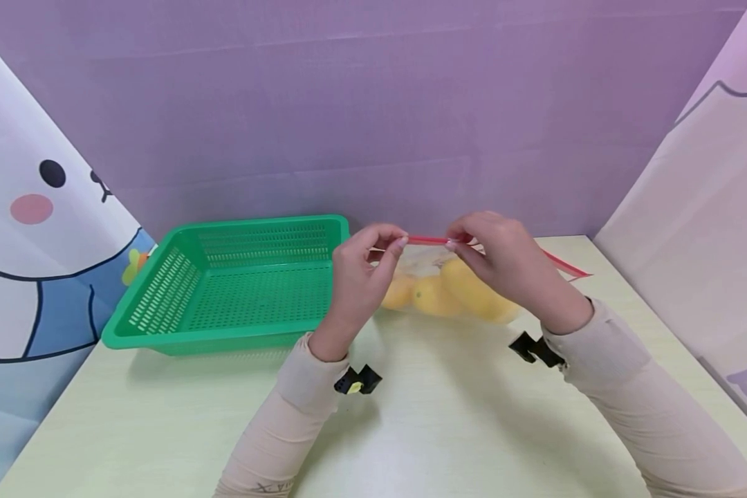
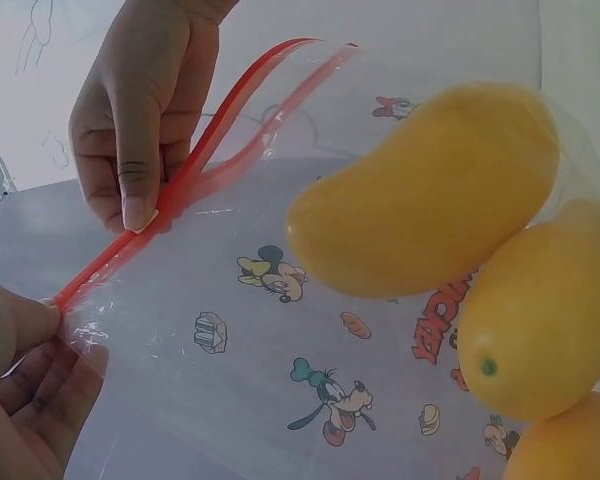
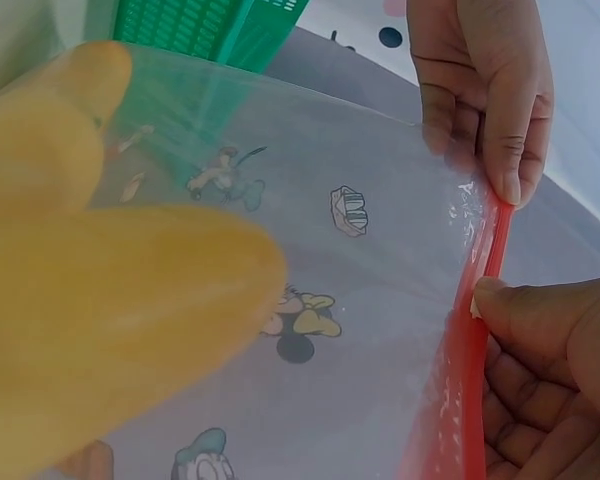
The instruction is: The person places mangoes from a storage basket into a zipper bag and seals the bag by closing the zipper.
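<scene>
A clear zip bag [image 2: 230, 390] with cartoon prints and a red closure strip [image 1: 426, 241] hangs below both hands, partly hidden by them. Inside lie three yellow mangoes, one long mango [image 2: 430, 195], a second mango [image 2: 550, 310] with a green stem spot, and a third mango [image 2: 570, 445] cut off by the frame. My left hand [image 1: 367, 270] pinches one end of the strip between thumb and fingers. A short way along it, my right hand [image 1: 510, 263] pinches the strip too. Beyond the right hand the two red edges [image 2: 270, 125] stand apart.
Left of the bag a green plastic basket [image 1: 224, 339] with perforated sides sits on the pale table [image 1: 436, 429]. A purple cloth backdrop [image 1: 373, 111] rises behind the table. Printed cartoon panels stand at both sides.
</scene>
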Motion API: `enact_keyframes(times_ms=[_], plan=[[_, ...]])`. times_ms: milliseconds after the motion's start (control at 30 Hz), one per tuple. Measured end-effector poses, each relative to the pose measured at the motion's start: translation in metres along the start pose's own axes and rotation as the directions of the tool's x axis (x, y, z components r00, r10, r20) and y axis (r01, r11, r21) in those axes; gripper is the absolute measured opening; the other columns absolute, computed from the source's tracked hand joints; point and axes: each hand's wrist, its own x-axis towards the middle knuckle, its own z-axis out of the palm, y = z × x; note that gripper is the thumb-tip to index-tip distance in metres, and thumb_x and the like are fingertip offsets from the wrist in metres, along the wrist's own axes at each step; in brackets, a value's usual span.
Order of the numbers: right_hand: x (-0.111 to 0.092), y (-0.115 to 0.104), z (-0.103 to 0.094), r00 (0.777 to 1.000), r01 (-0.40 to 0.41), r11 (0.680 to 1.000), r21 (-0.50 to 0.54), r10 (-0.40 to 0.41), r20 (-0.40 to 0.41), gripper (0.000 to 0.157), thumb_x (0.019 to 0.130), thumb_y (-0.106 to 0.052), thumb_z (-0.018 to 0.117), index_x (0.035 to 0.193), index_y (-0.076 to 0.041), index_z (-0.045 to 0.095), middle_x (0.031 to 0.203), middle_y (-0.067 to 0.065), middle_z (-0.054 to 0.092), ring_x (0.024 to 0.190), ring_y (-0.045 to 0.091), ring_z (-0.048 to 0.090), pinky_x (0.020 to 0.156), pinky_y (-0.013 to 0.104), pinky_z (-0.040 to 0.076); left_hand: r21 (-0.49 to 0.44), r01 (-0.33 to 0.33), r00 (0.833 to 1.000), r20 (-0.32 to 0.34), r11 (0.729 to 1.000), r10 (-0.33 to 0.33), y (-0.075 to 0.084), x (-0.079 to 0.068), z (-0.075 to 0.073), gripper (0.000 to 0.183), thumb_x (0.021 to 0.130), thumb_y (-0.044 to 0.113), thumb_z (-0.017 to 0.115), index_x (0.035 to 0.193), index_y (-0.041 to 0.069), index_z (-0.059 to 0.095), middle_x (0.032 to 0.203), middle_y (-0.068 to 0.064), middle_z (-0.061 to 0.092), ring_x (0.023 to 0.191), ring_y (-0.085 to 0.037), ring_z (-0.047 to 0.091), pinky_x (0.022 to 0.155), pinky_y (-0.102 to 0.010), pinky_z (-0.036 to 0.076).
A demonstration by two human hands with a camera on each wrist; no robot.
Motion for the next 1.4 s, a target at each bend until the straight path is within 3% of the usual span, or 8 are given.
enact_keyframes(times_ms=[1400], plan=[[-0.019,0.015,-0.009,0.999,0.017,1.000,-0.021,-0.018,-0.045,0.017,0.076,0.009,0.071,0.086,-0.002,0.065,0.082,0.006,0.066,0.077,0.020,0.059,0.067,0.035,0.047,-0.013,-0.006,1.000,0.003,1.000,0.006,-0.001,0.001,0.006,0.008,0.089,0.007,0.063,0.090,0.000,0.068,0.083,-0.009,0.068,0.073,-0.014,0.063,0.063,-0.024,0.053]])
